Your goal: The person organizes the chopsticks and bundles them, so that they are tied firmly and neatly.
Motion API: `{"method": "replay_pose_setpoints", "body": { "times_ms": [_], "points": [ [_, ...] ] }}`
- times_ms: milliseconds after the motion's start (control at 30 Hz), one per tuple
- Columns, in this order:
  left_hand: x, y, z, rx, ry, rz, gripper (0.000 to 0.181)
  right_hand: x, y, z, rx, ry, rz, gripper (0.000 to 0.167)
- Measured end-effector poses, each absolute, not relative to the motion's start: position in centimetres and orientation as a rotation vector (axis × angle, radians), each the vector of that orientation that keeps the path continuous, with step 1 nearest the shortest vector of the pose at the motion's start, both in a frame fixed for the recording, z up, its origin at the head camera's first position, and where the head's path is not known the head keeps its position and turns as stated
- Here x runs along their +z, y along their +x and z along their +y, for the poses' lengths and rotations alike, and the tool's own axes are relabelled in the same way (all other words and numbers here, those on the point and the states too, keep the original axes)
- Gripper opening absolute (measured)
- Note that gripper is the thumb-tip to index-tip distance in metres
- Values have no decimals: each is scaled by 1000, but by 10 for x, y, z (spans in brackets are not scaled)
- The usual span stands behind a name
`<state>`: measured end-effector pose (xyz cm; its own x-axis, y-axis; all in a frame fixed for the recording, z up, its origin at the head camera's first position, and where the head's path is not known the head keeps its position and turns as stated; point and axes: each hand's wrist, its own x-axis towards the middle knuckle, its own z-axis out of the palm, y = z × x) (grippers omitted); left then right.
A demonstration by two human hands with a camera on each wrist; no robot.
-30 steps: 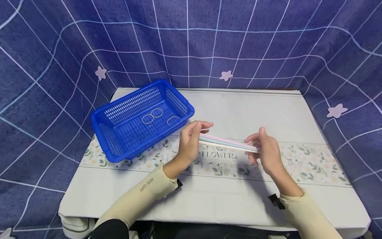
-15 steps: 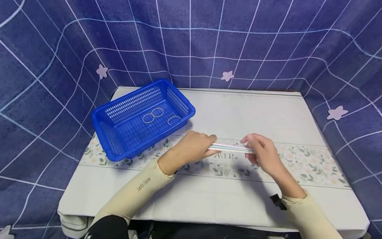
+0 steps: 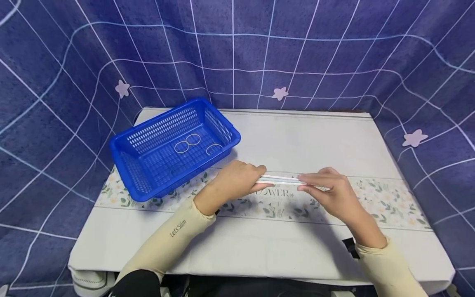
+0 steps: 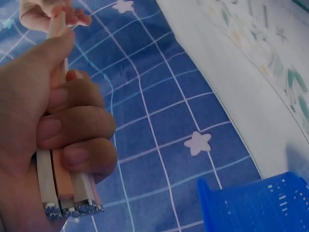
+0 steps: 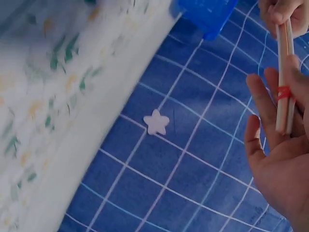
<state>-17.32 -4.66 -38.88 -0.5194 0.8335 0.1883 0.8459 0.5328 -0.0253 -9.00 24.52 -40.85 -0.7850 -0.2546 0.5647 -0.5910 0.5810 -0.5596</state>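
Both hands hold a bundle of slim pastel chopsticks [image 3: 282, 180] level above the table. My left hand [image 3: 240, 178] grips one end; in the left wrist view its fingers curl round the bundle, whose square, glittery silver ends [image 4: 72, 209] stick out below. At the other end, my right hand [image 3: 328, 187] pinches the bundle between thumb and fingers. A red rubber band [image 5: 285, 93] is wound round the bundle near that end in the right wrist view, beside the right thumb. The head view does not show this band, as the right fingers cover that part.
A blue perforated basket [image 3: 128, 163] stands at the left rear of the table, with several thin pale rubber bands [image 3: 182, 147] on its floor. A white cloth with a floral strip [image 3: 386, 202] covers the table. A blue grid-patterned curtain [image 3: 237, 53] hangs behind and at both sides.
My left hand has turned over from holding the bundle upright-fingered to gripping it with the back of the hand up. The right fingers have closed from spread to a pinch on their end.
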Motion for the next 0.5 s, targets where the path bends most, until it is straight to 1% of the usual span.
{"method": "replay_pose_setpoints", "body": {
  "times_ms": [133, 233, 367, 500],
  "points": [
    [-389, -172, -50, -144, -1417, -2609, 41, -404, -87, 254, 1041, 653, -2383, 50],
    [-388, -173, -52, -142, -1413, -2595, 41, -403, -85, 262, 1049, 635, -2364, 48],
    [-386, -176, -53, -124, -1405, -2569, 42, -404, -86, 258, 1076, 672, -2290, 40],
    [-381, -178, -56, -118, -1403, -2551, 43, -408, -89, 249, 1104, 701, -2175, 24]
  ]
}}
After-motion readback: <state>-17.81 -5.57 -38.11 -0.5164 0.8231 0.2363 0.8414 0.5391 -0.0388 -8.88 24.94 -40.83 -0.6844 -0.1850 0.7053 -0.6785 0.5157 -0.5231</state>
